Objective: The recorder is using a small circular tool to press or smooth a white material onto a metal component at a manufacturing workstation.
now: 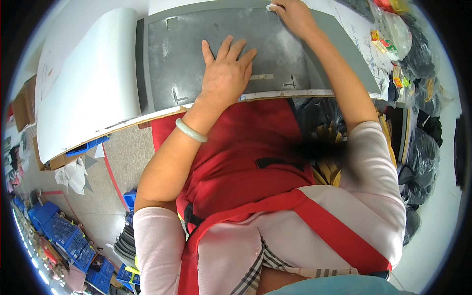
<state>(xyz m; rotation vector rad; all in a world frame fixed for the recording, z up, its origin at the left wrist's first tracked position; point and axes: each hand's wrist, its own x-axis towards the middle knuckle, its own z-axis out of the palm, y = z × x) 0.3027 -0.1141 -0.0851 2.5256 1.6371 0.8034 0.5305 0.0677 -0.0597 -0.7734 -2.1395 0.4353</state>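
Observation:
A dark grey flat board (187,54) with whitish smudges, a small square cut-out and L-shaped marks lies on a larger grey sheet (327,54) on the table. My left hand (226,69) presses on the board, fingers spread, a pale bangle on its wrist. At the board's far right edge, my right hand (295,17) pinches a small white rounded piece (271,7). That piece looks like chalk, though its underside is hidden.
A curled white sheet (88,64) covers the table's left part. Clear plastic bags (393,37) and small packets sit at the far right. Dark bagged bundles (423,162) line the right side. Blue crates (69,241) stand on the floor at lower left.

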